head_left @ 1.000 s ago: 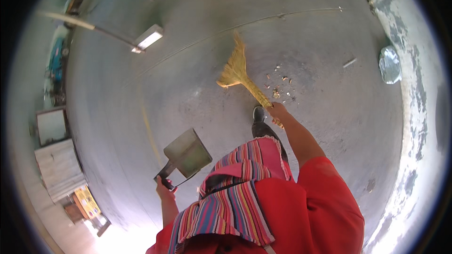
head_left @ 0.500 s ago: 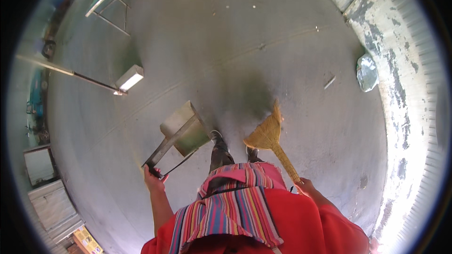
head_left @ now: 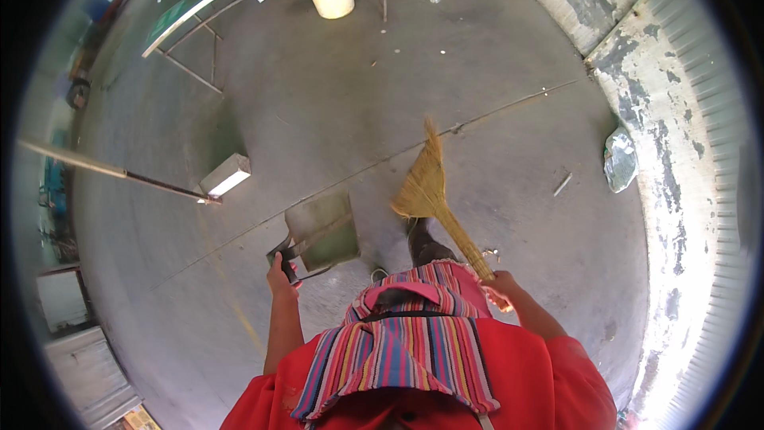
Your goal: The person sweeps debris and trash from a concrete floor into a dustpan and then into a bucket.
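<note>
Ahead of the right hand (head_left: pixel 501 287), clenched round its handle, a straw broom (head_left: pixel 426 185) fans out; the left hand (head_left: pixel 282 276) clasps a dustpan (head_left: pixel 328 240) before it. Carrying appears the step; sweeping white scraps (head_left: pixel 491 252) beyond the right hand would call for bristles drawn closer. Past the left, a poled box (head_left: pixel 228 173) could obstruct.

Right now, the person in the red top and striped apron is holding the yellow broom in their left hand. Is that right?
Not quite: the yellow broom is in the person's right hand, as the head view shows. The left hand holds the dustpan instead. The red top and striped apron are just as you said.
</note>
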Demonstrator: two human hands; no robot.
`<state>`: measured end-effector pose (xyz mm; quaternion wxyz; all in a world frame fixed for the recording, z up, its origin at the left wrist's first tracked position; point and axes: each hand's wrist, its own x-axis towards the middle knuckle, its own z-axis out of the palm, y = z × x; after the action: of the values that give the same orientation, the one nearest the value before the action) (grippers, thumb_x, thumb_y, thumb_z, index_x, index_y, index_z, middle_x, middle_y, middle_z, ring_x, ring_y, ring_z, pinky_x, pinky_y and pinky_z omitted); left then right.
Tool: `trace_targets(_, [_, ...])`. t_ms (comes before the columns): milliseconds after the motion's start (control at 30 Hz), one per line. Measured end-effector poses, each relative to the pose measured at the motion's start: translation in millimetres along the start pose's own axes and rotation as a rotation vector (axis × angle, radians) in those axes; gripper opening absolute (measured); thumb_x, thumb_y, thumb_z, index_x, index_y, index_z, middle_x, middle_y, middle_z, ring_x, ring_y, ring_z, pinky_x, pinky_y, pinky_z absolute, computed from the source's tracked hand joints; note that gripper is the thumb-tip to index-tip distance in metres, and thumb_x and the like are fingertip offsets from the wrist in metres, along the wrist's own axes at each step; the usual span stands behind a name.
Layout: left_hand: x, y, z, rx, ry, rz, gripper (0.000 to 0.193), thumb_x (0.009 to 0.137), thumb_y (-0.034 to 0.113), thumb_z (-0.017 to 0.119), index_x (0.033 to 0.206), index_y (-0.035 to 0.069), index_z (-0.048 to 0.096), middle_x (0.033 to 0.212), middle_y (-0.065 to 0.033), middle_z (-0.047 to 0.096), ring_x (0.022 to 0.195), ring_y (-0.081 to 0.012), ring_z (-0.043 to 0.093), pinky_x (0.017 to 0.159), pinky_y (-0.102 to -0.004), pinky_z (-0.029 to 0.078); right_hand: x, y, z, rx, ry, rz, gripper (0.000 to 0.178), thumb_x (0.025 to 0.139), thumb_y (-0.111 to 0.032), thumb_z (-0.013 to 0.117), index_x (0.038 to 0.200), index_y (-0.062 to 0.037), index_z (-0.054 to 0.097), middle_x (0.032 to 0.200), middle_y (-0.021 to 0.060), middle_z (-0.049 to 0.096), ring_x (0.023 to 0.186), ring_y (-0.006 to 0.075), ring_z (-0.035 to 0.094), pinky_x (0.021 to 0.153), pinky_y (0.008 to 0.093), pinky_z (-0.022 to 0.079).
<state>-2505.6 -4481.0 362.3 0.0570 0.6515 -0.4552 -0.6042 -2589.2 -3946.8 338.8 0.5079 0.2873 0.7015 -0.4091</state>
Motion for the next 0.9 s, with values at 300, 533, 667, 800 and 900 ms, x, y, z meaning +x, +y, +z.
trace_targets(300, [33.3, 73.6, 63.0, -0.129, 0.213, -0.106, 0.039, 0.076, 0.054, 0.061, 0.084, 0.016, 0.057, 0.076, 0.0018, 0.058, 0.078, -0.0178, 0.056, 0.063, -0.0496, 0.04, 178.4, -289.9, -44.0, -0.532, -0.056, -0.39, 0.045, 0.068, -0.044, 0.071, 0.082, -0.0016, 0.064, 0.067, 0.0124, 0.063, 0.053, 0.0197, 0.06, 0.051, 0.0347, 0.049])
trace_targets(533, [34.7, 170.7, 197.6, -0.183, 0.288, -0.075, 0.035, 0.079, 0.052, 0.059, 0.086, 0.018, 0.054, 0.077, 0.0021, 0.056, 0.079, -0.0172, 0.055, 0.064, -0.0502, 0.04, 270.7, -584.2, -54.2, -0.479, -0.137, -0.381, 0.035, 0.074, -0.032, 0.065, 0.081, 0.0016, 0.061, 0.062, 0.0097, 0.058, 0.046, 0.0215, 0.057, 0.041, 0.0358, 0.045])
trace_targets(667, [71.8, 200.9, 242.0, -0.267, 0.23, -0.095, 0.034, 0.081, 0.052, 0.054, 0.084, 0.018, 0.053, 0.076, 0.0023, 0.055, 0.078, -0.0164, 0.053, 0.064, -0.0543, 0.041, 312.8, -666.0, -49.7, -0.592, 0.139, -0.518, 0.034, 0.076, -0.031, 0.063, 0.082, 0.0025, 0.06, 0.058, 0.0125, 0.056, 0.044, 0.0223, 0.056, 0.039, 0.037, 0.044])
trace_targets(800, [124.6, 235.1, 299.9, -0.264, 0.109, -0.109, 0.034, 0.083, 0.052, 0.052, 0.085, 0.019, 0.052, 0.074, 0.0045, 0.053, 0.076, -0.0142, 0.051, 0.068, -0.0572, 0.042, 309.4, -676.7, -98.2, -0.179, 0.097, -0.33, 0.036, 0.079, -0.035, 0.06, 0.078, 0.0012, 0.058, 0.054, 0.0143, 0.054, 0.042, 0.0242, 0.055, 0.037, 0.0399, 0.041])
trace_targets(900, [147.0, 277.2, 369.5, -0.225, 0.002, -0.146, 0.032, 0.084, 0.051, 0.052, 0.085, 0.019, 0.051, 0.075, 0.0045, 0.052, 0.076, -0.0131, 0.05, 0.073, -0.0589, 0.04, 337.8, -578.2, -176.8, 0.028, 0.025, 0.137, 0.035, 0.084, -0.036, 0.058, 0.073, -0.0033, 0.052, 0.055, 0.0109, 0.051, 0.043, 0.0228, 0.053, 0.036, 0.0368, 0.041])
